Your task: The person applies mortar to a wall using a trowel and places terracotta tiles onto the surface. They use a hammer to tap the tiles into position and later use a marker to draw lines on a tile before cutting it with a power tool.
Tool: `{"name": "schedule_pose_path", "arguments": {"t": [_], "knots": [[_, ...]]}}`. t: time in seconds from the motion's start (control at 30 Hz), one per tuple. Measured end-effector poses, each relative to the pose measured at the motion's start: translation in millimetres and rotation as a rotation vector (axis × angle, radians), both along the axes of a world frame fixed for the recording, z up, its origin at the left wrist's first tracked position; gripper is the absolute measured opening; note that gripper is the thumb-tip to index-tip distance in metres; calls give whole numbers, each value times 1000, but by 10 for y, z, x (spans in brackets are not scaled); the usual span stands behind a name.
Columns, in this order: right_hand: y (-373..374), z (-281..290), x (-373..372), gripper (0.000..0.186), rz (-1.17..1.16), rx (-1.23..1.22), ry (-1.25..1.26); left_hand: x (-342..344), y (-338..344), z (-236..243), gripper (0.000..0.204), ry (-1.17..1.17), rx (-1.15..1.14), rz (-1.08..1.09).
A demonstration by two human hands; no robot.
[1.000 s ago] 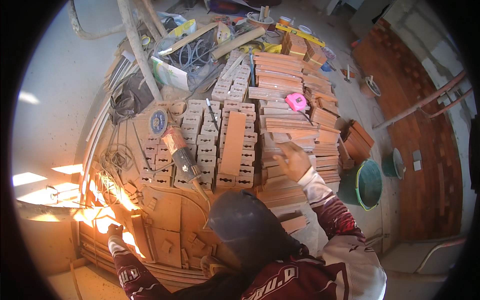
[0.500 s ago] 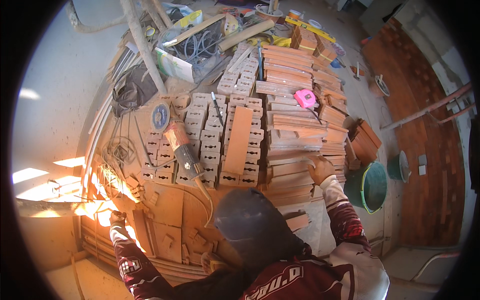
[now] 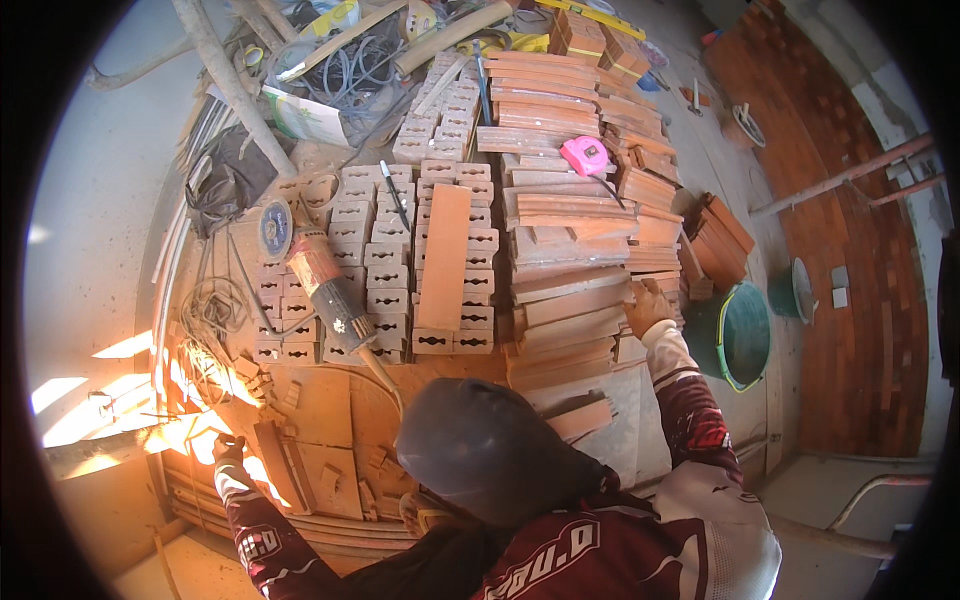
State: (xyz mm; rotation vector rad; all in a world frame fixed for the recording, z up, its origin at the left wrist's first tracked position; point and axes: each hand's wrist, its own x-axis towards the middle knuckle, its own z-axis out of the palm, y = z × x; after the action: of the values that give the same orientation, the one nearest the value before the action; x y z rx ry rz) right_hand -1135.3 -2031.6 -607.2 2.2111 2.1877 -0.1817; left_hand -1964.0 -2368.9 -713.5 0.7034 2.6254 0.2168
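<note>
My right hand (image 3: 648, 308) has curled fingers at the right end of a clay tile strip (image 3: 575, 304) in a long stacked row. My left hand (image 3: 229, 450) is curled in bright sunlight beside a wooden pole (image 3: 100, 458); what lies in its fingers, if anything, is hidden. An angle grinder (image 3: 325, 290) with a blue disc rests on hollow bricks (image 3: 386, 275). A flat clay tile (image 3: 445, 258) and a marker pen (image 3: 395, 195) lie on bricks too. On the strips sits a pink tape measure (image 3: 585, 155). A dark-capped head (image 3: 470, 440) covers the lower middle.
Green buckets, the nearer one (image 3: 745, 338) among them, stand right of the stack, near leaning clay tiles (image 3: 718, 240). Tangled hoses (image 3: 360, 75) and poles (image 3: 235, 85) crowd the back left. Broken tile pieces (image 3: 375, 465) litter the lower-left floor. Metal bars (image 3: 850, 190) cross at right.
The whole view has shifted, so the bricks and strips appear higher and further left. Across the strips, my right hand has moved rightward to their ends. My left hand stays near the pole.
</note>
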Motion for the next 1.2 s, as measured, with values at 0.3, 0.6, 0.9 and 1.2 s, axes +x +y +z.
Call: {"name": "schedule_pose_path", "arguments": {"t": [0.3,0.6,0.9,1.2], "knots": [[36,-21,-117,46,30,243,99,35,258,42,36,11,-64,-19],[747,525,-838,21,456,230,312,-133,-2,-63,33,-55,115,61],[-1268,-528,-486,25,725,-728,26,-49,-118,-35,35,28,-33,97],[-2280,-1225,-83,60,605,-410,-21,-22,146,-265,34,110,2,-109]]}}
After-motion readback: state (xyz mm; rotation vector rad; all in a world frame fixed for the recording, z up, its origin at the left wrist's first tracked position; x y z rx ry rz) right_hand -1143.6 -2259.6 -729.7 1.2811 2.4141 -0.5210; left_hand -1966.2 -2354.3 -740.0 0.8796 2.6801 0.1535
